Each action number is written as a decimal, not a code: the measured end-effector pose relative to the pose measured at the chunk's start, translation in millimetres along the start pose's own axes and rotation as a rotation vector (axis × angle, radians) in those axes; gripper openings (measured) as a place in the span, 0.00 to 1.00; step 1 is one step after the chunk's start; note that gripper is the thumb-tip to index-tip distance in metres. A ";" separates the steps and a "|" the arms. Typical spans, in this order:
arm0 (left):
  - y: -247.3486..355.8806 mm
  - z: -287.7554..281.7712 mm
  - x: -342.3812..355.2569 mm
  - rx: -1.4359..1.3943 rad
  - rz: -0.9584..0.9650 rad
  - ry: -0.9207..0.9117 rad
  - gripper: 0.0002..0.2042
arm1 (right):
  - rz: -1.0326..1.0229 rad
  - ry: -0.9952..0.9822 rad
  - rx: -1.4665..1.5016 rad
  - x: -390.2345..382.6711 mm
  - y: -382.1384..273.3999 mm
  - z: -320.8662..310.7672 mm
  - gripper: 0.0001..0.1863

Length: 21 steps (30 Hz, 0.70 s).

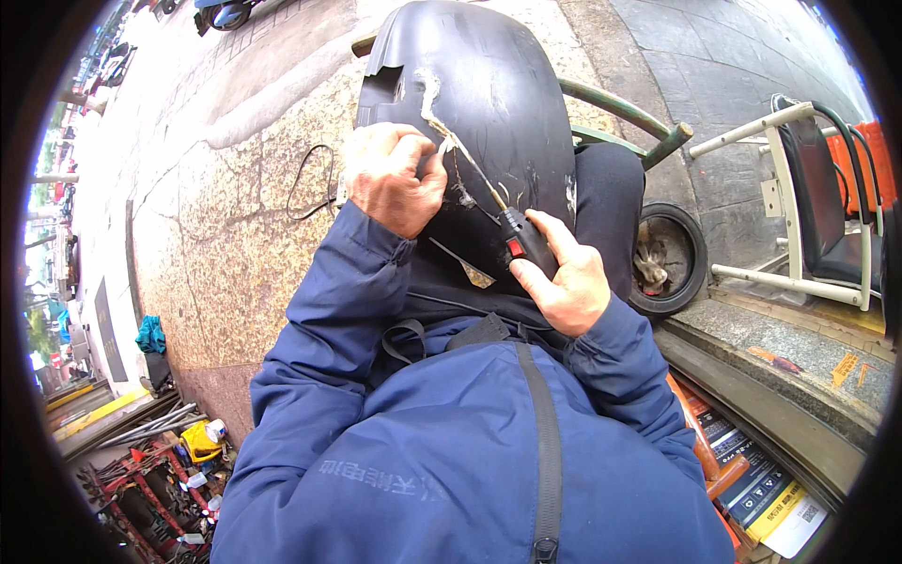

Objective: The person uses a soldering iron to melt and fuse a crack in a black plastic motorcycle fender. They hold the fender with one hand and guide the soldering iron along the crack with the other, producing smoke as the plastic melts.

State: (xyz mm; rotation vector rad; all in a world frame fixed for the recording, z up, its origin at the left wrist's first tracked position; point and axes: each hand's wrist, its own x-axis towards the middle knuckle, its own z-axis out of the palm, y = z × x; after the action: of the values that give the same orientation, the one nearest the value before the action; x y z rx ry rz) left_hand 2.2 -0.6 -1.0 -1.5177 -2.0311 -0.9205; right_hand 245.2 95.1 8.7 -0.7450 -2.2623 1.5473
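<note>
Rested the curved black plastic shell panel [507,75] across the lap, outer face upward and up against the right thigh [611,202], probably to give a firm, sloping work surface and leave both hands free. Wrapped the right hand [568,282] around the dark handle of an iron-type hand tool [534,242], with the thumb close below the red switch [516,247], perhaps for easy reach, and aimed the slim metal shaft [486,179] up and leftward over the panel, likely for a fine, controlled touch. Curled the left hand [390,179] closed, thumb and forefinger together beside the shaft, apparently to steady or guide something small there; could not tell exactly what, if anything. As for the panel, looked scuffed and slightly glossy, with a ragged beige-white line of rough material [428,101] trailing down toward the left fingertips, pale flecks and smears around, fine scratches nearer the right edge, and a squared cut-out [383,85] at the left edge.
</note>
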 end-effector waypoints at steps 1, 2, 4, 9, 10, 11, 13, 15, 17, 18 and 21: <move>-2.4 -2.0 -0.3 -0.016 -0.020 -0.004 0.08 | -0.023 -0.001 -0.002 0.8 -0.2 0.0 0.29; -4.4 -3.7 -0.6 -0.041 -0.041 -0.008 0.08 | -0.034 -0.005 -0.021 1.5 -0.6 -0.2 0.29; -7.8 -6.5 -0.9 -0.031 -0.082 0.002 0.08 | -0.060 -0.012 -0.062 3.3 -1.4 -1.9 0.29; -9.2 -9.2 0.1 -0.032 -0.082 0.018 0.07 | 0.002 -0.030 -0.071 4.8 -5.4 -2.4 0.29; -7.7 -8.3 0.4 -0.027 -0.065 0.022 0.06 | 0.005 -0.026 -0.067 4.6 -6.2 -2.3 0.29; -6.0 -7.5 0.5 -0.045 -0.077 -0.009 0.07 | 0.008 -0.026 -0.063 4.8 -6.8 -2.0 0.29; -2.4 -6.4 0.5 -0.085 -0.103 -0.076 0.07 | 0.014 -0.025 -0.054 4.8 -7.8 -2.1 0.29; -0.5 -4.9 1.9 -0.078 -0.097 -0.093 0.07 | 0.061 -0.053 -0.059 3.7 -8.5 -3.8 0.29; 1.6 -3.3 2.5 -0.080 -0.117 -0.115 0.07 | 0.060 -0.051 -0.058 3.6 -8.1 -3.8 0.29; 1.8 -3.1 2.7 -0.080 -0.111 -0.115 0.07 | 0.034 -0.036 -0.054 4.3 -7.5 -2.5 0.29; 1.6 -1.6 3.3 -0.087 -0.103 -0.120 0.06 | 0.034 -0.028 -0.059 3.6 -6.0 -1.9 0.29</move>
State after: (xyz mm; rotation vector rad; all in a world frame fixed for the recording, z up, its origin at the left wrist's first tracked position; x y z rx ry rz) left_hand 2.6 0.7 2.8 -1.5602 -2.1986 -0.9902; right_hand 241.8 96.9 14.8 -0.7860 -2.3366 1.5210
